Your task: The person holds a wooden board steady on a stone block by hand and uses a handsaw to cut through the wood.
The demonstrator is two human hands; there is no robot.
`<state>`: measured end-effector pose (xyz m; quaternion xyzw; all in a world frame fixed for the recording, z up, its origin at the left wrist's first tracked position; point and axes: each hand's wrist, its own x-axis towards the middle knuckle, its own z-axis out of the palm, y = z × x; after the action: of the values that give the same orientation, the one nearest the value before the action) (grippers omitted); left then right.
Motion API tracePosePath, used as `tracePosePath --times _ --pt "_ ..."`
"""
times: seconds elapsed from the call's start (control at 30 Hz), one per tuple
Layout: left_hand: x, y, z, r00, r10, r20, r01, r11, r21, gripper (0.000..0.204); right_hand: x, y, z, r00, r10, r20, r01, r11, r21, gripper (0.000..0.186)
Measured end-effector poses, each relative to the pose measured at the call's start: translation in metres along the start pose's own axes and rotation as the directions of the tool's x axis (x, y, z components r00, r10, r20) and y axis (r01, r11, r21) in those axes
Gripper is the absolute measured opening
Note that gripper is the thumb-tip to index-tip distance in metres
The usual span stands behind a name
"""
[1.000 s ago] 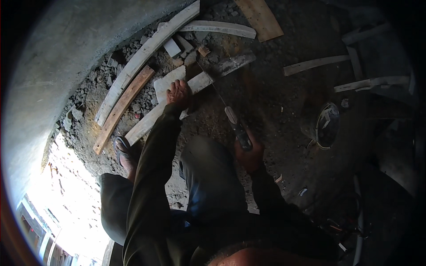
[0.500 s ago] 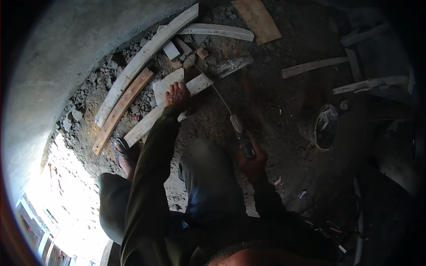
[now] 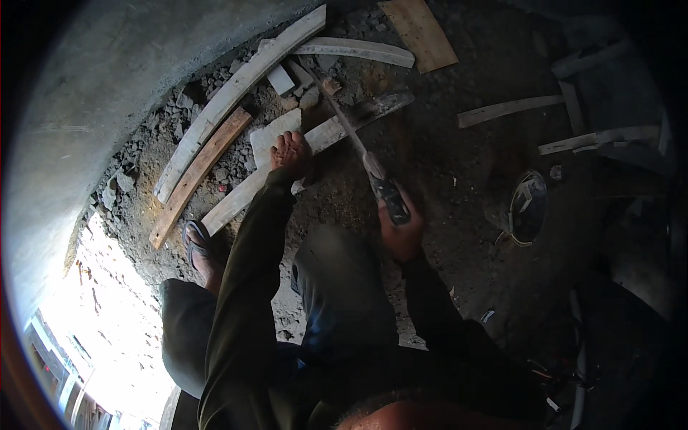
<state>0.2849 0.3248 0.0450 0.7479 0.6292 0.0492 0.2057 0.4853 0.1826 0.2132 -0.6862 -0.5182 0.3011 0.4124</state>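
A long, pale wooden plank point(image 3: 233, 201) lies slantwise on the dirt, one end near my sandalled foot point(image 3: 199, 247). My left hand point(image 3: 291, 153) is closed over its upper middle, fingers curled at the far edge. In my right hand point(image 3: 401, 233) is the dark handle of a handsaw point(image 3: 350, 129). The saw's thin blade crosses the plank to the right of my left hand, its far end over the rubble. A flat, pale block point(image 3: 266, 137) sits under or against the plank beside my left hand; which one I cannot tell.
Two more planks, one pale point(image 3: 215, 118) and one brown point(image 3: 201, 178), lie by the curved concrete wall point(image 3: 93, 100). Another pale plank point(image 3: 358, 50) and a plywood piece point(image 3: 421, 36) are farther off. To the right stands a bucket-like container point(image 3: 527, 208), with boards beyond.
My right hand has pushed the saw forward and slightly left, so more blade extends beyond the plank. My left hand stays on the plank; the view has shifted slightly.
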Motion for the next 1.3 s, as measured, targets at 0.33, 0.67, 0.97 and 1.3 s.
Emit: tracePosePath --times 0.33,0.67,0.97,1.3 --pt "-0.003 -0.007 0.004 1.0 0.004 -0.016 -0.004 1.0 -0.004 0.03 0.021 0.007 0.031 0.998 0.065 0.022 -0.065 0.998 -0.022 0.041" --pt "-0.002 -0.008 0.0 1.0 0.007 0.01 -0.007 1.0 0.001 0.031 0.021 0.006 0.033 0.999 0.024 0.035 -0.023 0.999 -0.036 0.04" --pt "-0.001 -0.003 -0.002 1.0 0.027 -0.005 -0.027 1.0 -0.003 0.031 0.018 0.008 0.033 0.999 -0.04 0.027 0.041 0.997 -0.071 0.041" --pt "0.004 -0.006 -0.009 0.998 0.044 0.054 -0.043 0.999 -0.025 0.033 0.004 0.015 0.027 0.99 0.095 0.102 -0.087 0.993 -0.082 0.044"
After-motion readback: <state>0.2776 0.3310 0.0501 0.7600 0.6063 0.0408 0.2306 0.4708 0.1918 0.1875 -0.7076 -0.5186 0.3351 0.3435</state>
